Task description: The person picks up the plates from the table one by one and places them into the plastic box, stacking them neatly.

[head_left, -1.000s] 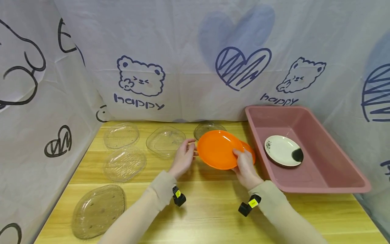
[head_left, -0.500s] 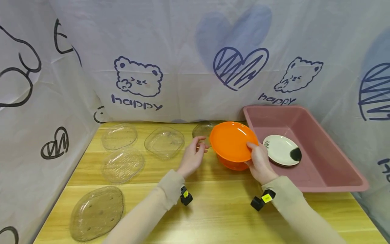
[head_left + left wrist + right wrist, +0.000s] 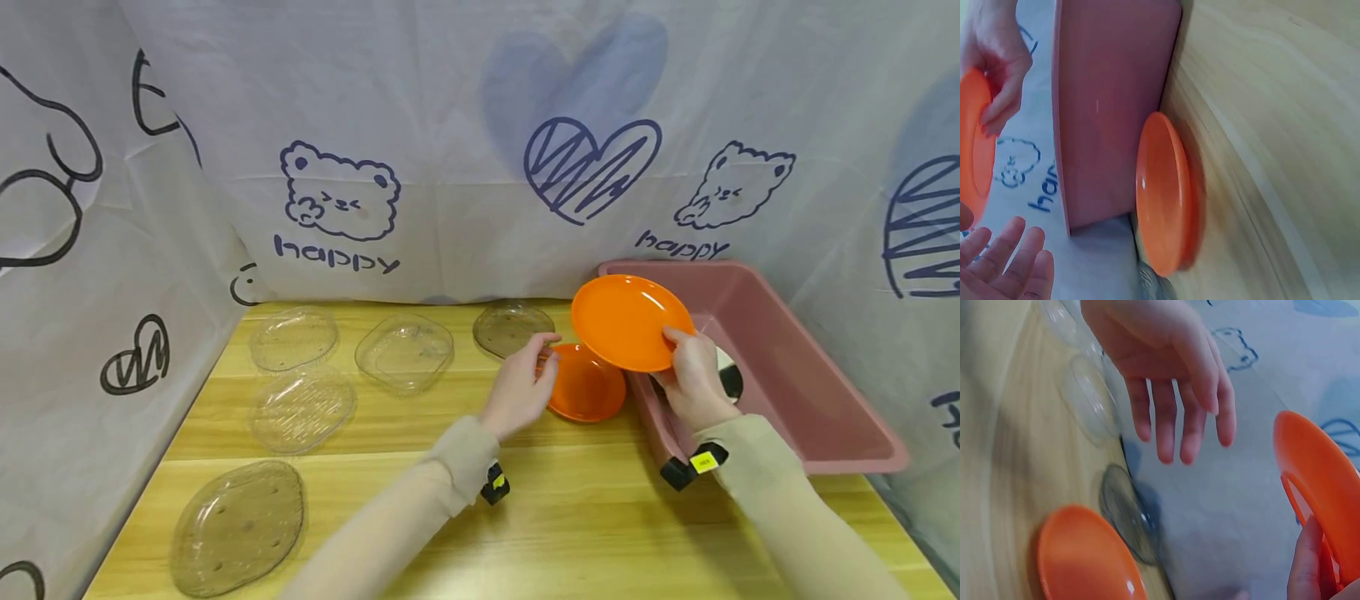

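My right hand (image 3: 697,382) pinches the rim of an orange plate (image 3: 628,323), thumb on top and fingers beneath. This plate is raised above the table, over the left rim of the pink basin (image 3: 821,367). A second orange plate (image 3: 588,390) lies on the table against the basin's left side. Just left of it hovers my left hand (image 3: 521,390), its relaxed fingers (image 3: 1163,419) holding nothing in the right wrist view. Inside the basin, a white plate with a black patch (image 3: 729,379) is mostly hidden by the right hand and the raised plate.
Several clear plastic trays (image 3: 405,352) lie on the left half of the wooden table (image 3: 420,450). A brownish clear tray (image 3: 238,529) sits at the front left. A smoky one (image 3: 504,327) lies behind the left hand. A printed cloth (image 3: 450,167) hangs behind.
The right hand has carried the orange plate rightward from above the second orange plate to the basin's rim. My left hand has moved right as well, towards the plate left on the table.
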